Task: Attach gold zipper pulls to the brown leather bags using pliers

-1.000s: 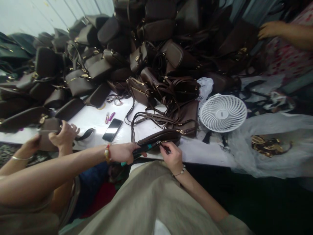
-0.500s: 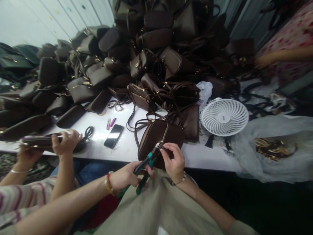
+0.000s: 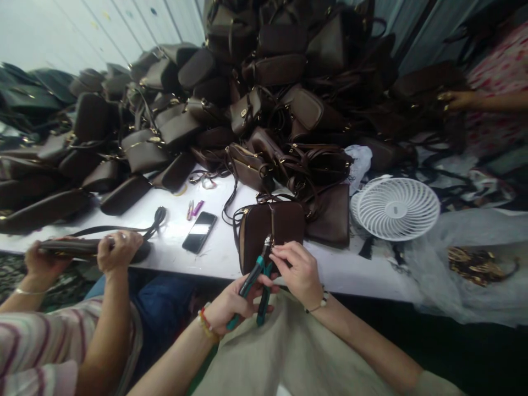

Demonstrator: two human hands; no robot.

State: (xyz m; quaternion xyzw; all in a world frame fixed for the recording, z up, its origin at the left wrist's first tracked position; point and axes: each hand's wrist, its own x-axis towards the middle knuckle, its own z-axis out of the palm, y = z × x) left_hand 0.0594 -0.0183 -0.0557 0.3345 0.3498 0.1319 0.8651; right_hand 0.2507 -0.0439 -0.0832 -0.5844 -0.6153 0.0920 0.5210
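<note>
Brown handbag [image 3: 270,234], one, is standing upright on the white table [image 3: 214,261] at 6 o'clock, its zip strip facing up. The person's left hand [image 3: 237,302] is closing around the handles of one pair of teal-handled pliers [image 3: 251,283], whose tip is resting at the bag's zip. The right hand [image 3: 299,272] is half-curled, its fingertips [image 3: 278,250] just beside that tip; whether they are gripping the zip, I cannot tell. One phone [image 3: 199,232] and two small pink tubes [image 3: 194,208] are lying on the table at 12 o'clock from the hands. One co-worker's two hands [image 3: 80,253] are gripping a dark bag [image 3: 72,247] at 9 o'clock, and a second person's hand [image 3: 457,100] is reaching into the pile at 2 o'clock. Brown handbags [image 3: 280,66], too many to count, are heaping behind the work. One white fan [image 3: 396,209] is standing at 3 o'clock beside a plastic sheet [image 3: 466,231]. A pale wall [image 3: 103,27] is rising at 11 o'clock.
</note>
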